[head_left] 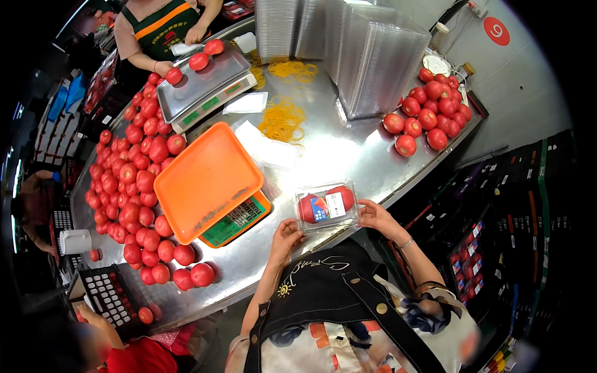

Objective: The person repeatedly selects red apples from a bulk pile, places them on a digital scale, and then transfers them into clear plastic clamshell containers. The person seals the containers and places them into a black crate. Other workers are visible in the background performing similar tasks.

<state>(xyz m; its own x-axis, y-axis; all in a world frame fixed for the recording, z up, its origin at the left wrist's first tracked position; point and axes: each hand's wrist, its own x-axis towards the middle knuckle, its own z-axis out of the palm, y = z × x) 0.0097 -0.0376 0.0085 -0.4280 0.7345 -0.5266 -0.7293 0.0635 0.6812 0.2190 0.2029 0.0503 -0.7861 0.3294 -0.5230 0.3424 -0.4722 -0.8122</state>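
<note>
A clear plastic clamshell box [309, 225] of red tomatoes, with a blue and a white label on its lid, lies at the table's near edge in front of me. My left hand [286, 236] has its fingers curled at the box's near left corner. On the other side, my right hand [377, 219] grips the right edge between thumb and fingers. Left of the box stands an orange scale [236, 219] with a keypad, carrying an orange tray [208, 177] that holds no tomatoes.
Loose tomatoes [127, 174] cover the table's left; another heap [435, 109] sits far right. Tall stacks of clear boxes [382, 68] and yellow rubber bands [283, 121] lie beyond. Across the table, a person [158, 28] handles tomatoes at a second scale [211, 99]. Dark crates [504, 211] stand right.
</note>
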